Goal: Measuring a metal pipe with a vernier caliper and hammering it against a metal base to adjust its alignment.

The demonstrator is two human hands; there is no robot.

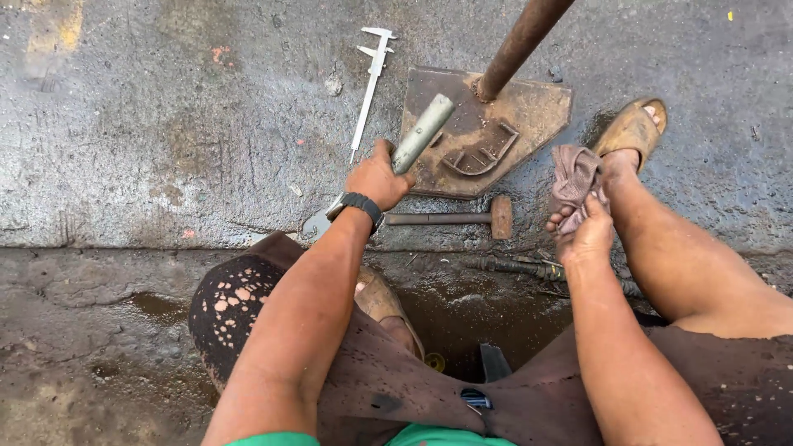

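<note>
Head view, looking straight down at a wet, stained grey concrete floor [165,124] from a seated position. Left hand [377,177], centre of the frame, is clenched around the lower end of a short grey metal cylinder [422,132], which slants up and to the right from the fist; its free end lies over the left edge of a rusty flat steel plate with angled corners [529,116]. A black band [358,203] sits on the left wrist. Right hand [585,231], right of centre, grasps a crumpled dull-pink cloth [573,177], the cloth bunched above the fingers and held next to the right shin. On the steel plate: a rusty U-shaped bracket [477,153] standing up from its surface, and a thick brown rusty round bar [520,41] rising from the plate's upper middle out of the top of the frame. Just below the plate, a small hammer with a rusty head and brown handle [462,218] lies flat on the floor, handle pointing left, between the two hands. A silver metal vernier caliper [369,91] lies on the floor at upper centre, left of the plate, well apart from the cloth. A tan sandal [632,128] is on the right foot, just right of the plate. Dark, speckled worn fabric [239,306] covers the lap in the lower frame.
</note>
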